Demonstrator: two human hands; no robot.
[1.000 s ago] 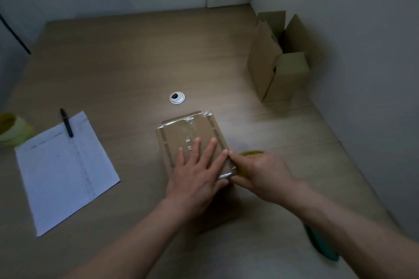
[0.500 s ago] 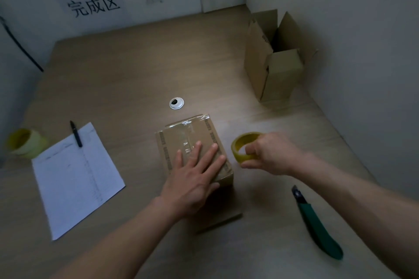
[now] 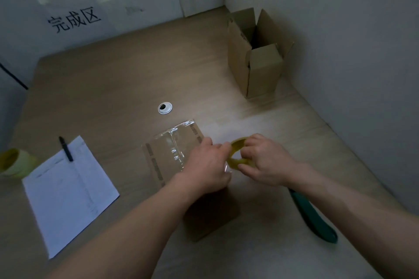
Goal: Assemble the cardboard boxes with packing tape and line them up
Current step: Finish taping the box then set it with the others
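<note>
Now the left hand (image 3: 205, 165) has left the taped box (image 3: 169, 154), both hands clamped on the tape roll (image 3: 238, 153).

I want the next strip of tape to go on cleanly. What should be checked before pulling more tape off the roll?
1. Tape roll held firmly: ok, the right hand grips it.
2. Free tape end in the left hand: cannot tell, its fingers hide it.
3. Box steadied: not ok, neither hand presses on it.
4. Seam already covered: ok, shiny tape runs along the box top.
5. Cutter reachable: ok, it lies on the table beside the right forearm.
</note>
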